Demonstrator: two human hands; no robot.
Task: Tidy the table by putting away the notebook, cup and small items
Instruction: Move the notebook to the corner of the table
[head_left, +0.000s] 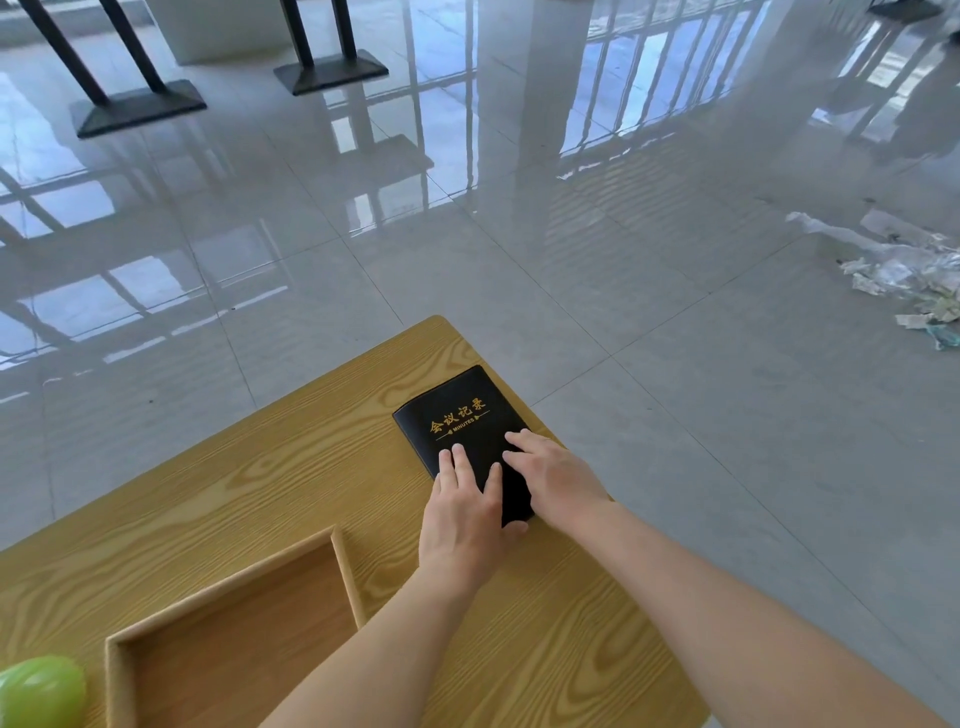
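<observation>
One head cam only, wide-angle, looking forward and steeply down over the table's (291, 483) far right corner. Close on both forearms at the bottom edge; glossy floor (519, 218) fills the upper half. No second view, no overlap.

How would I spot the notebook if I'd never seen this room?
Find the wooden table standing on the shiny tiled floor. Near its far right corner lies the notebook, flat, with both hands resting on its near end. It is the only black thing there, with gold lettering on the cover.
</observation>
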